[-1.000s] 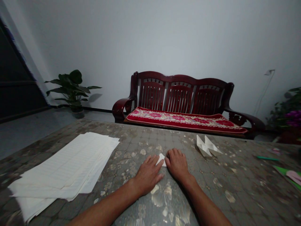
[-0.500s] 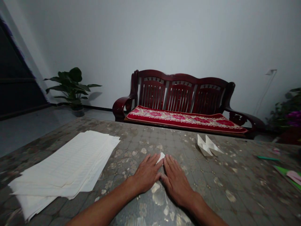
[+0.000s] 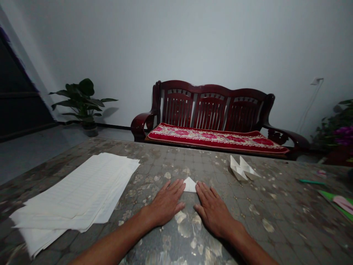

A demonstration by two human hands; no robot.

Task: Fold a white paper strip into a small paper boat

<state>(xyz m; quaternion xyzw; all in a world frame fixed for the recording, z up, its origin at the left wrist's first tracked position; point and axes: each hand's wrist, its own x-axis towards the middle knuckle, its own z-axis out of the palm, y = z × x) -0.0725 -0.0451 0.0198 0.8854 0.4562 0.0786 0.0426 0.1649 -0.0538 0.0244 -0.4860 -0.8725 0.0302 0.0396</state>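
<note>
A small white sheet of folded paper (image 3: 189,185) lies flat on the patterned table, its visible part shaped like a triangle with the peak pointing away from me. My left hand (image 3: 168,201) rests palm down with its fingertips on the paper's left corner. On the right corner lie the fingertips of my right hand (image 3: 211,208), also flat and stretched out. Both thumbs point inward, apart from each other, and the fingers cover the paper's outer corners. Farther right stands a folded paper figure (image 3: 242,170) with raised points.
A loose stack of printed paper sheets (image 3: 82,187) covers the table's left side. At the right lie a green pen-like stick (image 3: 313,182) and a green sheet with a pink piece (image 3: 342,203). Beyond the table (image 3: 154,154) stands a wooden bench (image 3: 212,110) with a red floral cover.
My hands have slid apart, the left to the left and the right to the right. More of the folded paper between them now shows.
</note>
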